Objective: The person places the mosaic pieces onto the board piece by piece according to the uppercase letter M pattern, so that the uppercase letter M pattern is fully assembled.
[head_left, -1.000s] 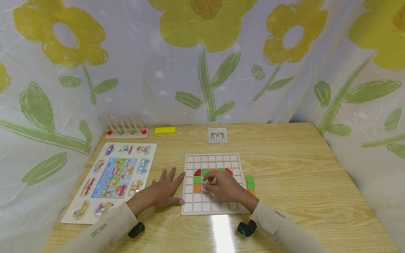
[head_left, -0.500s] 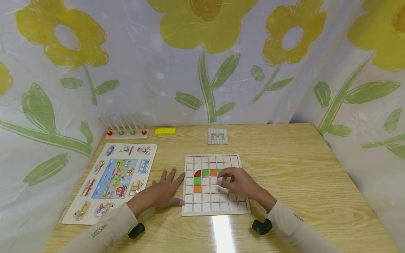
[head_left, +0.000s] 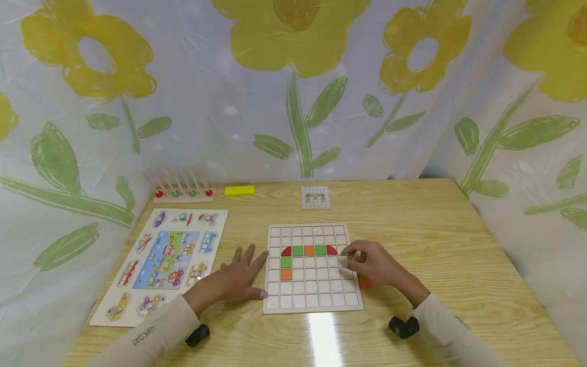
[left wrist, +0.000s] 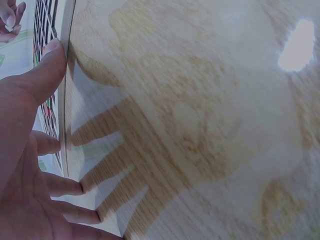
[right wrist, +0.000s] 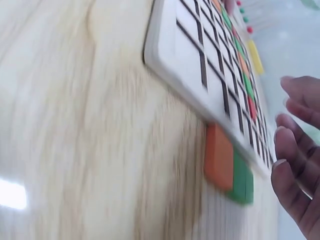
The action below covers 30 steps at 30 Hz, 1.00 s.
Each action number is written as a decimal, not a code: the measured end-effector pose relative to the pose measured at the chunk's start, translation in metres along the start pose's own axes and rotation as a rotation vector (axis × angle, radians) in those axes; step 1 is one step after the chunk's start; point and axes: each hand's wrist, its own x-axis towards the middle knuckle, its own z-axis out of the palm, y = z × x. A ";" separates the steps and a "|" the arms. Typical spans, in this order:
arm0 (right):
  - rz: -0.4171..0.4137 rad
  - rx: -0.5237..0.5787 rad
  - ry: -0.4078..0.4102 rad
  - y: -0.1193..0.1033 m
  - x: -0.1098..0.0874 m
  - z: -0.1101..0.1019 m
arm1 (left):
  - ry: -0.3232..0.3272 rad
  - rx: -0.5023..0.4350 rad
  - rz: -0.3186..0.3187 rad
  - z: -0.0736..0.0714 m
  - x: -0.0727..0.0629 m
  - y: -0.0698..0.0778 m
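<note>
A wooden grid board (head_left: 312,309) lies on the table. Two red quarter-round tiles end its coloured row, with green tiles (head_left: 298,251) and an orange tile (head_left: 309,250) between. Below the left end sit one green and one orange tile (head_left: 286,274). My left hand (head_left: 237,278) rests with fingers spread at the board's left edge, thumb and a fingertip touching it. Over the right edge hovers my right hand (head_left: 373,262), fingers loosely bent and nothing visible between them. Beneath it, beside the board, lie a loose orange block (right wrist: 219,157) and green blocks (right wrist: 242,177), mostly hidden in the head view.
A pattern card (head_left: 315,198) lies behind the board. Farther left are a yellow block (head_left: 239,190) and a peg rack (head_left: 183,196) with red and green beads. A vehicle picture puzzle (head_left: 151,300) lies left of my left hand. A flowered curtain stands behind the table.
My right hand has moved right, from over the middle of the grid to its right edge, uncovering the right end of the tile row. The left hand has stayed in place.
</note>
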 end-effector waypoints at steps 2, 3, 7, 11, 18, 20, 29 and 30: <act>0.000 -0.015 0.009 0.005 -0.003 -0.005 | 0.002 0.000 0.001 0.000 0.000 0.000; 0.004 -0.024 0.015 0.008 -0.004 -0.008 | 0.002 0.000 0.001 0.000 0.000 0.000; 0.012 -0.036 0.041 0.017 -0.006 -0.017 | 0.002 0.001 0.001 0.000 -0.001 0.000; 0.013 -0.041 0.044 0.026 -0.007 -0.023 | -0.002 -0.002 -0.001 0.000 0.000 0.000; 0.030 -0.056 0.022 0.037 -0.007 -0.025 | -0.002 -0.005 0.000 0.001 0.000 -0.002; 0.032 -0.068 0.014 0.038 -0.007 -0.025 | -0.002 -0.009 0.000 0.001 0.000 -0.002; 0.076 -0.101 -0.003 0.042 -0.005 -0.027 | 0.001 -0.011 0.006 0.001 -0.001 -0.001; 0.072 -0.100 -0.005 0.043 -0.004 -0.027 | 0.002 -0.010 0.006 0.001 -0.001 -0.001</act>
